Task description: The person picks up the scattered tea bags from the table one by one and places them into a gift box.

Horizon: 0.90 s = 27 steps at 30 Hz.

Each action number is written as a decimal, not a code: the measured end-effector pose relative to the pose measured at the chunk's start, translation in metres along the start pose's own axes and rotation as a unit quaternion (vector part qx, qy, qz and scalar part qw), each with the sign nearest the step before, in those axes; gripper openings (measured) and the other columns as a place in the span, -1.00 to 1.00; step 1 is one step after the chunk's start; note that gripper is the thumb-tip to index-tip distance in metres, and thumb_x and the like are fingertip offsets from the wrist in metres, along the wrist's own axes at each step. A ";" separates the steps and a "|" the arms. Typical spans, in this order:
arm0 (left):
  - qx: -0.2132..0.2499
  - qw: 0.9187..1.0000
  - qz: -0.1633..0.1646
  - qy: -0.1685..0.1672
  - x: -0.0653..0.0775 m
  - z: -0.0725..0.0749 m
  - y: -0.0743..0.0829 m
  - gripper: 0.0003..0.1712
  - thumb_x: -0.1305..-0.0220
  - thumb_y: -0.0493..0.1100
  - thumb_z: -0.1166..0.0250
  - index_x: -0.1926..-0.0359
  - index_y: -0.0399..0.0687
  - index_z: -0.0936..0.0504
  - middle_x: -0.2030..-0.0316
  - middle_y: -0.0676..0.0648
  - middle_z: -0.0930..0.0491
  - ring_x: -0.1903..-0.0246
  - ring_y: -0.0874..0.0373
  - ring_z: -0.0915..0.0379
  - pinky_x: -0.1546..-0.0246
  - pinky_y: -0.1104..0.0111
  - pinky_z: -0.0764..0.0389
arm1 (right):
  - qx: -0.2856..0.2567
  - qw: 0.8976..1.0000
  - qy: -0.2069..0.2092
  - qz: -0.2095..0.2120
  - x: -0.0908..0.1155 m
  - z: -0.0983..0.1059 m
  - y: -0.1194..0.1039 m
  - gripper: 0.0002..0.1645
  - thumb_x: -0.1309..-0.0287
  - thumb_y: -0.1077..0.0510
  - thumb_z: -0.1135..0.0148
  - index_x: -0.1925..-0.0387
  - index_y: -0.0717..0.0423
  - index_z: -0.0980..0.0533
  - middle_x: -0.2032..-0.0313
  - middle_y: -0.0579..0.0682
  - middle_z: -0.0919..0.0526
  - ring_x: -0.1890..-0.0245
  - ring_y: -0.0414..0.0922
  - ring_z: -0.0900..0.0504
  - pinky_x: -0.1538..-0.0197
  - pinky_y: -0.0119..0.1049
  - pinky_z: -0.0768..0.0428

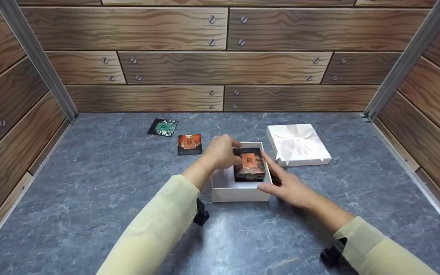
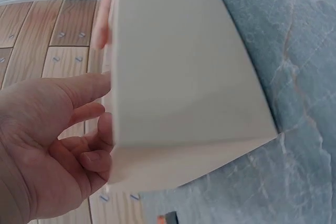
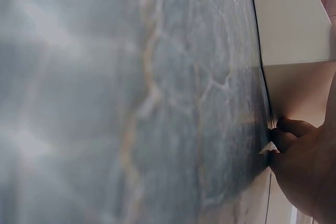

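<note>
An open white box (image 1: 240,194) stands on the grey marbled table. Inside it, toward the right wall, is a square black packet with an orange label (image 1: 249,162). My left hand (image 1: 222,152) reaches over the box's left rim, its thumb and fingers curled at the packet's left edge. In the left wrist view the box wall (image 2: 184,66) hides those fingertips. My right hand (image 1: 292,189) holds the box's near right corner, thumb over the front rim and fingers along the right side. The right wrist view shows its fingertips against the side wall, low by the table.
A white lid with a ribbon bow (image 1: 298,144) lies right of the box. To the left lie another orange-labelled black packet (image 1: 189,144) and a green-labelled packet (image 1: 163,127). Wood-patterned walls (image 1: 220,67) enclose the table at the back and sides.
</note>
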<state>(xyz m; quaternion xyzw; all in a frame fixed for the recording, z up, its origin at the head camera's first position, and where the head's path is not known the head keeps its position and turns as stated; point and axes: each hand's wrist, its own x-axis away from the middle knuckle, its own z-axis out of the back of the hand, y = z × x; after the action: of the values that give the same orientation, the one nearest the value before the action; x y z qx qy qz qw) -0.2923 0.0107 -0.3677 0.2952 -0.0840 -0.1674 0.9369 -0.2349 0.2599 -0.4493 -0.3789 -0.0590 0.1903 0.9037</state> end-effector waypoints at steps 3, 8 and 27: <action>0.020 1.000 -0.003 0.002 0.002 0.011 -0.001 -0.36 -0.28 -0.15 -0.56 -0.36 -0.11 -0.64 -0.25 -0.13 -0.67 -0.16 0.00 -0.65 -0.16 0.19 -0.65 | -0.005 1.000 0.000 0.002 0.000 0.000 0.001 0.19 -0.35 -0.28 -0.37 -0.73 -0.38 0.16 -0.55 0.27 -0.25 -0.45 0.40 -0.33 -0.47 0.38 -0.22; 0.101 0.994 -0.017 0.032 0.006 0.041 -0.009 -0.35 -0.33 -0.18 -0.51 -0.41 -0.12 -0.58 -0.04 -0.13 -0.76 0.16 0.09 -0.72 0.17 0.30 -0.74 | 0.000 1.000 0.006 0.002 0.001 0.000 0.002 0.20 -0.34 -0.29 -0.37 -0.73 -0.36 0.16 -0.54 0.28 -0.26 -0.42 0.43 -0.36 -0.45 0.40 -0.23; 0.213 0.969 -0.019 0.120 0.013 0.082 -0.132 -0.34 -0.45 -0.09 -0.43 -0.47 -0.17 -0.51 -0.22 -0.30 -0.65 -0.20 -0.10 -0.59 -0.20 0.09 -0.62 | 0.028 1.000 0.003 0.005 0.001 0.000 0.000 0.19 -0.36 -0.32 -0.34 -0.73 -0.37 0.17 -0.52 0.42 -0.22 -0.35 0.52 -0.40 -0.40 0.45 -0.27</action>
<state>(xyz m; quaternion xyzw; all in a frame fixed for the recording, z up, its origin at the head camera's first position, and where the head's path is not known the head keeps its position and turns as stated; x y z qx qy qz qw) -0.3362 -0.1381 -0.3773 0.5072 0.0016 -0.1270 0.8524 -0.2340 0.2603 -0.4495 -0.3545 -0.0489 0.1951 0.9132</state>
